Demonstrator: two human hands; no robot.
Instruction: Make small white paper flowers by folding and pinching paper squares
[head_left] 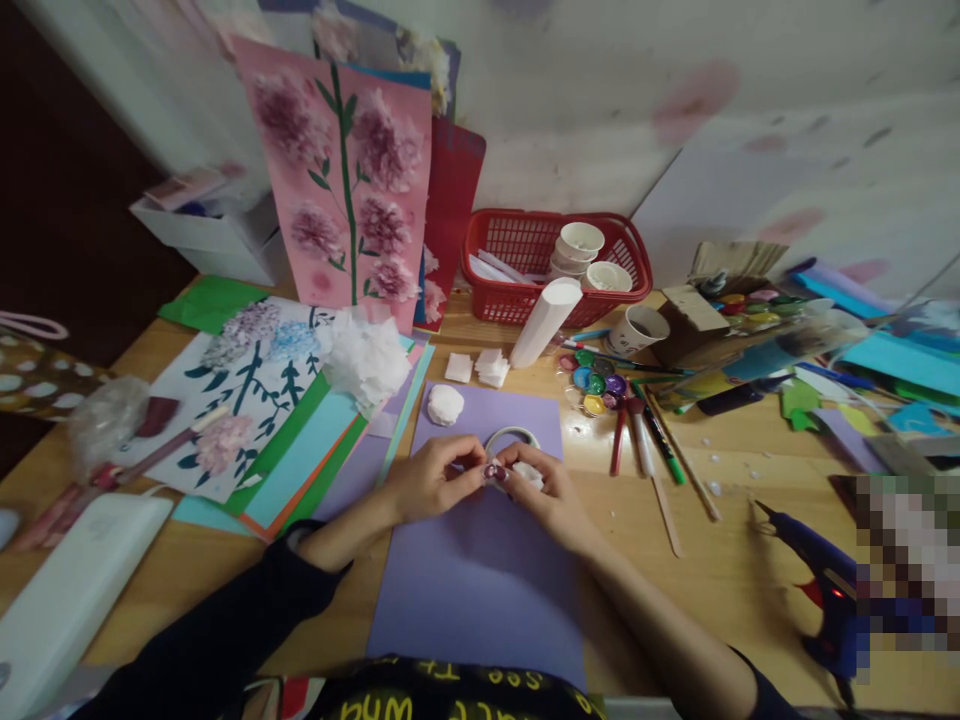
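Observation:
My left hand (435, 477) and my right hand (546, 487) meet over a lilac paper sheet (480, 590) on the wooden table. Both pinch a small wad of white tissue paper (529, 473) between their fingertips, fingers curled in. A roll of tape (511, 438) lies just behind the hands. A finished white tissue ball (445, 404) rests at the sheet's far left corner, and small white tissue squares (492, 366) lie beyond it.
A red basket (525, 270) with paper cups stands at the back, a white paper roll (546, 320) leaning on it. Paint pots (597, 378), markers (660, 440) and sticks lie to the right; a blue glue gun (817, 580) at the far right. Flower collages (345, 180) and coloured sheets (300, 450) fill the left.

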